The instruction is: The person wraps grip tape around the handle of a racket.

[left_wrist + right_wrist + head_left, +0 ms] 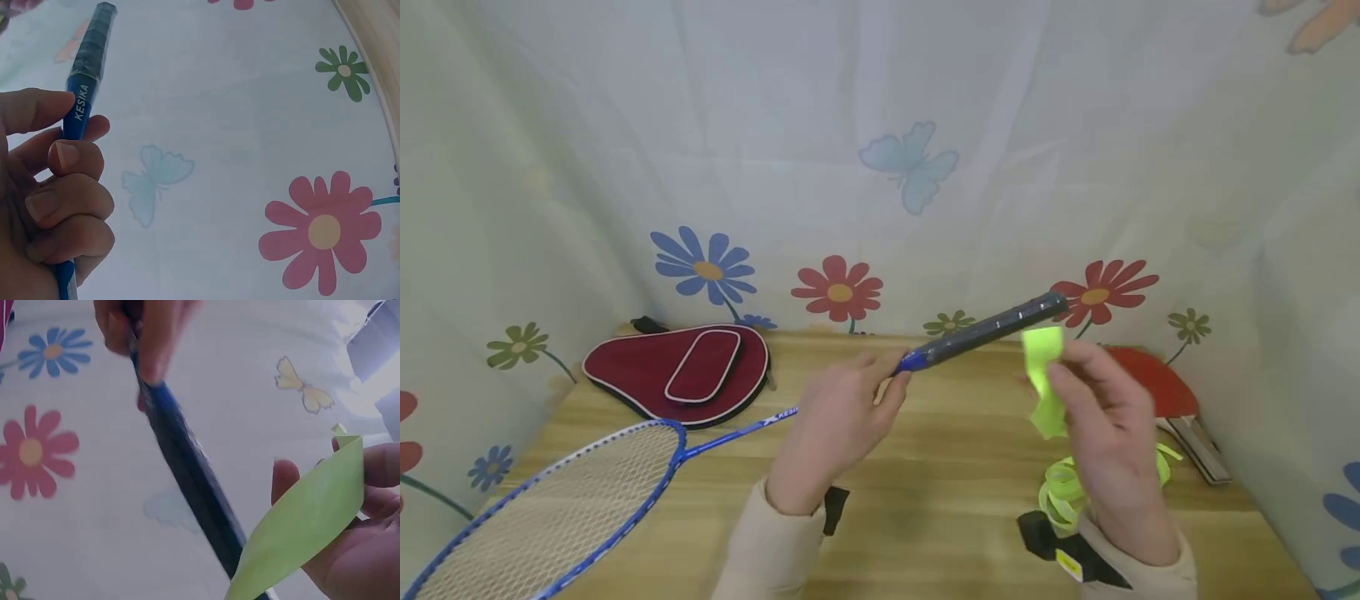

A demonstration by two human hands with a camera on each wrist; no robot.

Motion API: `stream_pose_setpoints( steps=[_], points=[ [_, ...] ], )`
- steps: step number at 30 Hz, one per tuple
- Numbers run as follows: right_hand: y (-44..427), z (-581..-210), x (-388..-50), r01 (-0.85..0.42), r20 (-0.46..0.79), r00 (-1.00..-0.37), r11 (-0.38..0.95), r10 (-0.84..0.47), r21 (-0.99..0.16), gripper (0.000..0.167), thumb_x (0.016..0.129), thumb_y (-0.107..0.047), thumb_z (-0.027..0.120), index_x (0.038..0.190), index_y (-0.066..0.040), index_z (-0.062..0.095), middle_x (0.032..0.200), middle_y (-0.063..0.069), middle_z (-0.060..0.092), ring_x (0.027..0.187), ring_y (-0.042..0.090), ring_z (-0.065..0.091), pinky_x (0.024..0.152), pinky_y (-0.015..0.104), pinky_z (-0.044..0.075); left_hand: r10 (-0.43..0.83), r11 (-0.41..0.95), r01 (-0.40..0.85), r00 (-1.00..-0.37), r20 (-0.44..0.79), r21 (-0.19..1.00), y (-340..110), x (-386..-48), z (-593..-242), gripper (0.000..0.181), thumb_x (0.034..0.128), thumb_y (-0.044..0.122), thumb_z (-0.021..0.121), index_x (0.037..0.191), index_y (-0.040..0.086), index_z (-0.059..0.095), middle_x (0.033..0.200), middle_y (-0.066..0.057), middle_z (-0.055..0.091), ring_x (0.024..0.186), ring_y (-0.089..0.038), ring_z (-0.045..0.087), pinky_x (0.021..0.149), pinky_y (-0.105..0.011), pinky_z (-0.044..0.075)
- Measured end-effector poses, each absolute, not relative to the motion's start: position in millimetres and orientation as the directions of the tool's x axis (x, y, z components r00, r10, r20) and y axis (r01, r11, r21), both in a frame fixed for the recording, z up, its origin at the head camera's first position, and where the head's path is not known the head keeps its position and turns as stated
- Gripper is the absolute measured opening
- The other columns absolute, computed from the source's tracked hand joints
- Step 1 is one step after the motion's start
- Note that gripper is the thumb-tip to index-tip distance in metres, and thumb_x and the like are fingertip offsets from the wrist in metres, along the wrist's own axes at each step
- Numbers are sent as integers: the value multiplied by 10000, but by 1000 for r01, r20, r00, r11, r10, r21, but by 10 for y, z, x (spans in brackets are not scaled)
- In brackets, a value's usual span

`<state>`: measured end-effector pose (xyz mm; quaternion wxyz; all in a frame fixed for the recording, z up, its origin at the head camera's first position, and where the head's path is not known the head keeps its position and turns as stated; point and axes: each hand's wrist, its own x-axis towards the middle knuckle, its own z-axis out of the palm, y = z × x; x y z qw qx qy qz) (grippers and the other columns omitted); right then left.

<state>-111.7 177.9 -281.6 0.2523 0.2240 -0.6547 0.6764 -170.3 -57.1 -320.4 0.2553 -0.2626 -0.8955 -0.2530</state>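
A blue badminton racket (737, 435) is held up by my left hand (842, 412), whose fingers curl round its shaft just below the handle. The dark handle (992, 332) points up to the right; in the left wrist view the blue cone (80, 106) reads KESIKA. My right hand (1108, 433) pinches a strip of neon yellow-green grip tape (1043, 371) between thumb and fingers, near the handle's end. In the right wrist view the tape (306, 519) hangs twisted in front of the handle (194, 481). Whether tape and handle touch, I cannot tell.
More yellow-green tape (1063, 492) lies coiled on the wooden table (925, 517) beneath my right hand. A red table tennis paddle (1150, 379) is at the right, partly hidden. At the back left rests a dark red paddle case (640, 367). A flower-printed curtain (775, 125) surrounds the table.
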Motion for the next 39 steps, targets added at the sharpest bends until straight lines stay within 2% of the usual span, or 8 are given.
stream_pose_setpoints(
  steps=[5, 9, 13, 18, 23, 26, 31, 39],
  points=[
    [1373, -3034, -1147, -593, 587, -801, 21, -116, -805, 210, 999, 50, 448, 1169, 65, 571, 878, 162, 570, 673, 206, 594, 542, 296, 555, 352, 662, 661, -690, 633, 352, -533, -1590, -3176, 268, 944, 232, 630, 1185, 140, 699, 616, 82, 391, 448, -41, 320, 363, -183, 240],
    [1149, -3153, -1134, -549, 542, -835, 61, -100, -834, 124, 977, 25, 525, 1080, 11, 593, 771, 130, 519, 575, 188, 500, 388, 286, 462, 340, 626, 685, -671, 659, 374, -538, -1497, -3138, 279, 923, 173, 613, 1186, 142, 701, 625, 90, 386, 466, -37, 312, 373, -181, 232],
    [1026, -3182, -1163, -515, 514, -857, 110, -39, -850, 71, 956, -29, 597, 1025, -40, 612, 784, 92, 549, 571, 216, 508, 400, 289, 471, 322, 606, 680, -684, 655, 412, -562, -1437, -3083, 323, 885, 114, 607, 1194, 134, 698, 637, 76, 406, 475, -39, 322, 369, -178, 241],
    [974, -3188, -1251, -508, 513, -858, 111, 28, -854, 56, 960, -61, 605, 980, -12, 586, 768, 85, 539, 558, 230, 508, 421, 283, 482, 298, 573, 650, -732, 612, 499, -588, -1429, -3020, 321, 890, 111, 595, 1195, 131, 692, 696, 94, 484, 479, -35, 366, 366, -182, 291],
    [956, -3211, -1314, -499, 502, -865, 81, 17, -863, 71, 967, -58, 591, 943, -5, 550, 744, 87, 523, 547, 244, 492, 419, 279, 474, 294, 532, 651, -742, 603, 542, -606, -1452, -2983, 232, 995, 290, 560, 1120, 173, 716, 672, 109, 455, 514, -32, 393, 411, -201, 329],
    [928, -3228, -1335, -522, 523, -852, 63, -4, -851, 58, 971, -40, 576, 949, -5, 536, 718, 90, 503, 547, 249, 484, 415, 284, 466, 272, 525, 648, -742, 613, 552, -618, -1473, -2972, 262, 1001, 319, 554, 1103, 157, 733, 629, 93, 426, 498, -42, 370, 414, -209, 316],
    [880, -3281, -1369, -565, 564, -825, 55, -37, -823, 46, 967, 3, 559, 952, 12, 516, 704, 89, 484, 529, 248, 479, 400, 299, 456, 221, 499, 599, -787, 576, 627, -646, -1499, -2960, 313, 974, 275, 608, 1227, 92, 619, 600, 101, 452, 454, -79, 358, 383, -224, 279],
    [842, -3394, -1464, -574, 572, -818, 29, -52, -818, 85, 962, 31, 551, 1034, 27, 508, 776, 96, 517, 514, 271, 472, 373, 315, 450, 213, 456, 608, -784, 583, 650, -675, -1542, -2988, 100, 957, 240, 634, 983, 144, 626, 626, 100, 512, 457, -72, 391, 365, -228, 287]
  ],
)
